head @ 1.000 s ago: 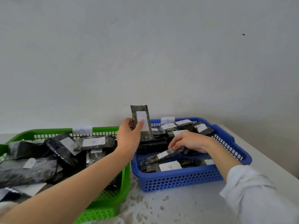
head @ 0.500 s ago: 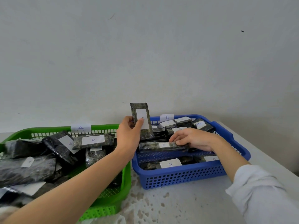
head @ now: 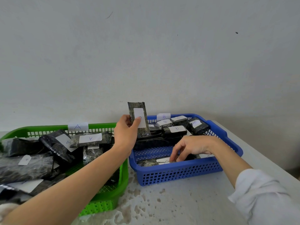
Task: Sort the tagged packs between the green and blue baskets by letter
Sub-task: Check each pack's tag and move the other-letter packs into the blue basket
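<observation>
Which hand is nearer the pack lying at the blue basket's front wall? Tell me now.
Right. The right hand reaches into the blue basket, fingertips on the front pack; the left hand is up beside its far-left corner, holding a tagged pack upright.

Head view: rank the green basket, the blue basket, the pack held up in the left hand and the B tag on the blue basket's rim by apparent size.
1. green basket, though it is nearer the camera and cut off by the frame
2. blue basket
3. held pack
4. B tag
</observation>
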Tool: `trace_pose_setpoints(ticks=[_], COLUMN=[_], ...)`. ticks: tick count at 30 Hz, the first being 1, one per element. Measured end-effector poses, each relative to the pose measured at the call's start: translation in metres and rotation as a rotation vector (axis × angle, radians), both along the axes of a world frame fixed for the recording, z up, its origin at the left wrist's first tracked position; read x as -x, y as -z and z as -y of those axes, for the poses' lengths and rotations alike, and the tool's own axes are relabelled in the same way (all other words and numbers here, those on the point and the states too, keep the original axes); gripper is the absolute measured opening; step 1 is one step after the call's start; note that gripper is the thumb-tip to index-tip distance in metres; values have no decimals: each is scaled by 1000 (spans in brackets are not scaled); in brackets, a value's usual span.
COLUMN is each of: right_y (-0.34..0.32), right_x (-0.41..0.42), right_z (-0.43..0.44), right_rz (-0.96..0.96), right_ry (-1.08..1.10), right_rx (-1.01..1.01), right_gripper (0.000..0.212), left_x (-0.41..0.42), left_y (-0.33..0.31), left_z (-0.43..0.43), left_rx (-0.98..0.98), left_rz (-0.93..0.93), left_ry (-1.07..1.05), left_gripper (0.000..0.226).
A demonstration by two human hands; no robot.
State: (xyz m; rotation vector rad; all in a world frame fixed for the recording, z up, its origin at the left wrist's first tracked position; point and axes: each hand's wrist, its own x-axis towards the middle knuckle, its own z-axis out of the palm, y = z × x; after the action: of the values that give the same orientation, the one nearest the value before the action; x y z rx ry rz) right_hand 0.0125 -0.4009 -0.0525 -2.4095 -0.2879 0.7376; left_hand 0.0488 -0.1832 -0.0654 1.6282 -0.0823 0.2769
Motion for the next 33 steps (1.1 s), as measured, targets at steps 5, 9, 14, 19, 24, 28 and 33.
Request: trace_pose_setpoints(ticks=[5, 9, 14, 19, 24, 28, 33], right_y=[0, -4, -6, -14, -28, -29, -20], right_x=[2, -6, -16, -15, 5, 20, 26], right_z=[-1, -15, -52, -40, 17, 48, 60], right_rz=[61, 349, 303, 341, 317, 242, 224], right_ry=[39, 299, 303, 388, 449, 355, 302], right_rx=[-19, -398, -575, -600, -402, 74, 299], right_gripper=[17, 19, 24, 40, 39, 26, 28], left_x=[-1, 2, 4, 4, 3, -6, -5], left_y=[1, 1, -1, 4, 12, 11, 17], left_z=[0, 0, -1, -5, -8, -8, -14], left_rx=[-12, -3, 19, -426, -886, -981, -993], left_rz=[9, 23, 14, 153, 38, -163, -109], left_ry=[15, 87, 147, -52, 23, 119, 127], left_gripper=[30, 20, 22, 39, 69, 75, 64])
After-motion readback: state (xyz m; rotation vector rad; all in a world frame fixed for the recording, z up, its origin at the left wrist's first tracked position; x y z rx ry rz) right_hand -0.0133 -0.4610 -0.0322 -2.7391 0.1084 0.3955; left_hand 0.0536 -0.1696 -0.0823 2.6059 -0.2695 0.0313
